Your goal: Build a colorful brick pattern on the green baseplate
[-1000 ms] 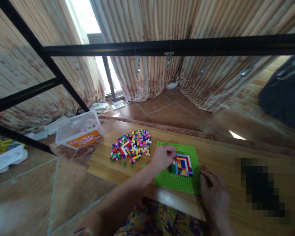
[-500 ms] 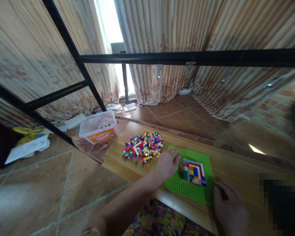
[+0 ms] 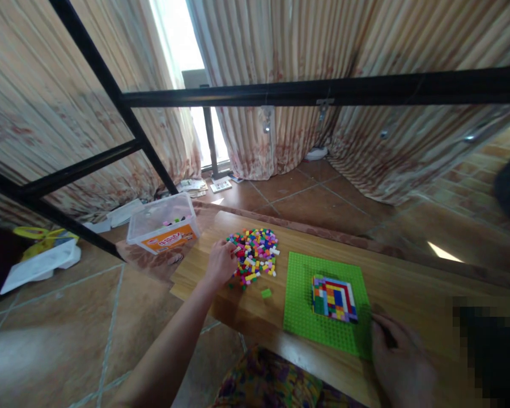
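At the left side of a heap of small coloured building bricks (image 3: 259,249) is my left hand (image 3: 221,264), its fingers bent and pressed in among the pieces. What lies between those fingertips is too small to make out. A green studded baseplate (image 3: 300,317) rests on the table, bearing a low rectangular build of multicoloured bricks (image 3: 335,299). My right hand (image 3: 402,354) grips the plate's right edge with curled fingers. One loose lime-green brick (image 3: 266,293) lies on the wood between heap and plate.
The wooden table (image 3: 412,294) runs off to the right. Beyond its left end stands a clear plastic bin (image 3: 165,224) with an orange label and some bricks inside. A black metal frame (image 3: 238,97) crosses before the curtains (image 3: 263,45). White trays (image 3: 40,266) lie on the floor.
My left hand has moved left from the baseplate to the brick heap, uncovering the plate's left side and the lime-green brick. My right hand stays at the plate's right edge.
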`<state>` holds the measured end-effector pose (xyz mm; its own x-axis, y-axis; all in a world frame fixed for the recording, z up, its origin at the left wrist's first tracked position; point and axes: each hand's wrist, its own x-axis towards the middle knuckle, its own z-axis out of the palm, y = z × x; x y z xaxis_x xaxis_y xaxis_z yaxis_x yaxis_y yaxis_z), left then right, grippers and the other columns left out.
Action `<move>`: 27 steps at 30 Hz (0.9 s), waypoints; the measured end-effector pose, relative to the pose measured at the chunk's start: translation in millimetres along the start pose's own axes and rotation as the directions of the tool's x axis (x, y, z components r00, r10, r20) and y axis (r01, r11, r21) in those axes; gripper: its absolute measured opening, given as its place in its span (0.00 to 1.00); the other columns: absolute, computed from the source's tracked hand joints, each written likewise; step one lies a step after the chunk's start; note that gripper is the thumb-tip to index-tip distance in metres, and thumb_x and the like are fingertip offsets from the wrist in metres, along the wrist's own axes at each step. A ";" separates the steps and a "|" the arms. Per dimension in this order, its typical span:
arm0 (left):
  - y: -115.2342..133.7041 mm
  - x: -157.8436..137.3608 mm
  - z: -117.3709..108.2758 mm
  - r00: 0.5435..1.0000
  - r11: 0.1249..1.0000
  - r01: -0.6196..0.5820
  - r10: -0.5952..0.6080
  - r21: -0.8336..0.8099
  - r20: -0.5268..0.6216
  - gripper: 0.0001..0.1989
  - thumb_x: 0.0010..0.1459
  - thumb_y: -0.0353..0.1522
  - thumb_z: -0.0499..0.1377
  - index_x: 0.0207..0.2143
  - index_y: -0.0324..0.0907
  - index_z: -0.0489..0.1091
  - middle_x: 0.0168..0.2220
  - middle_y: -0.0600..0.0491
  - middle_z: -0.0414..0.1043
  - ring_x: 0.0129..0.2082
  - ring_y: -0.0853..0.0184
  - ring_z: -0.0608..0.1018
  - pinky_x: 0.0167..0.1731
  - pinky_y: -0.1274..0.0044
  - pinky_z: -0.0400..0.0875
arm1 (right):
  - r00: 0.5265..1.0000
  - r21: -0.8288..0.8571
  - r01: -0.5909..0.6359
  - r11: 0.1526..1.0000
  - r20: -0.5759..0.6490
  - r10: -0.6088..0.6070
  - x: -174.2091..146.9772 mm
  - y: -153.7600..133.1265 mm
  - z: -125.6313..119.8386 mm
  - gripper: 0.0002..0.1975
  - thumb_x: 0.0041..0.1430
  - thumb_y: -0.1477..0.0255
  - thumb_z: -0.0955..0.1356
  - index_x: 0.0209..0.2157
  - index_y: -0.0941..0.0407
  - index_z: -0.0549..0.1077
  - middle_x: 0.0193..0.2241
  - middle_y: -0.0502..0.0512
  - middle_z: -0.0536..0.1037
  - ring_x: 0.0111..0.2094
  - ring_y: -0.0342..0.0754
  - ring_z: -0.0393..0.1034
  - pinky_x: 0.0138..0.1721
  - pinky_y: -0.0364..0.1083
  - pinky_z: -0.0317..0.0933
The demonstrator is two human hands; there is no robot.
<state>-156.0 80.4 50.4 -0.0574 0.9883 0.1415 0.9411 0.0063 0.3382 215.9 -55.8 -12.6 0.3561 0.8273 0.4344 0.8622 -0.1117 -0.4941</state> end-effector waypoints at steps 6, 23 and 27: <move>1.1 7.3 0.2 1.000 0.995 -0.021 0.021 0.100 0.005 0.09 0.56 0.26 0.53 0.32 0.41 0.74 0.37 0.46 0.73 0.42 0.58 0.74 0.44 0.69 0.68 | 1.000 0.019 0.009 1.000 -0.026 -0.008 1.2 -4.7 0.4 0.19 0.60 0.61 0.60 0.36 0.58 0.77 0.39 0.62 0.78 0.41 0.55 0.72 0.43 0.52 0.66; 127.9 -37.9 5.6 0.883 0.191 0.436 0.096 -0.880 0.459 0.17 0.41 0.38 0.70 0.30 0.40 0.68 0.25 0.57 0.72 0.24 0.73 0.74 0.25 0.82 0.67 | 0.998 0.120 -0.029 0.992 -0.061 0.036 -0.3 -8.7 4.6 0.14 0.62 0.64 0.62 0.37 0.57 0.77 0.40 0.61 0.77 0.43 0.53 0.72 0.47 0.53 0.66; 146.9 -40.1 11.7 0.878 0.133 0.451 0.113 -0.882 0.466 0.16 0.39 0.35 0.71 0.28 0.39 0.69 0.24 0.59 0.70 0.22 0.75 0.71 0.24 0.82 0.66 | 0.996 0.140 -0.041 0.989 -0.066 0.051 -0.4 -9.9 4.9 0.13 0.62 0.65 0.63 0.37 0.56 0.77 0.41 0.60 0.77 0.43 0.53 0.72 0.47 0.53 0.66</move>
<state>-11.5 43.5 83.6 0.2112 0.9391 -0.2712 -0.1953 0.3124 0.9297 205.4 -52.3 -11.6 0.4228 0.7822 0.4576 0.7876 -0.0675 -0.6124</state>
